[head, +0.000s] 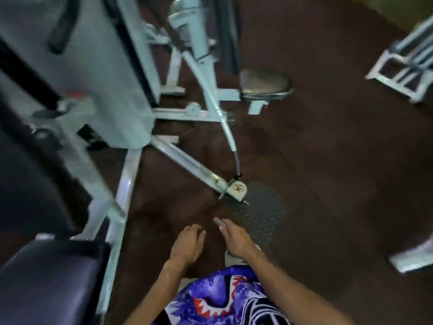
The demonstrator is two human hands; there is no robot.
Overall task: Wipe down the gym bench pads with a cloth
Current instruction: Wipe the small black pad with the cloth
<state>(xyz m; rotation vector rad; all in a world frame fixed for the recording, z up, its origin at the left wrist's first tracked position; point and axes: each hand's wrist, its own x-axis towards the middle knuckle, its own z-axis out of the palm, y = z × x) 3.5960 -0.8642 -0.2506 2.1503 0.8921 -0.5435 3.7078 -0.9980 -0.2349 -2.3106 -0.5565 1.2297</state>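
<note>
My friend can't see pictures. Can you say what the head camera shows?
Two bare hands, the left hand and right hand, hang over a dark gym floor, no cloth visible. A dark bench pad sits lower left; a pale machine's seat pad lies ahead.

The machine frame (131,66) was pale painted metal, the bench pad (46,277) glossy dark vinyl, the floor (339,160) matt brown rubber
</note>
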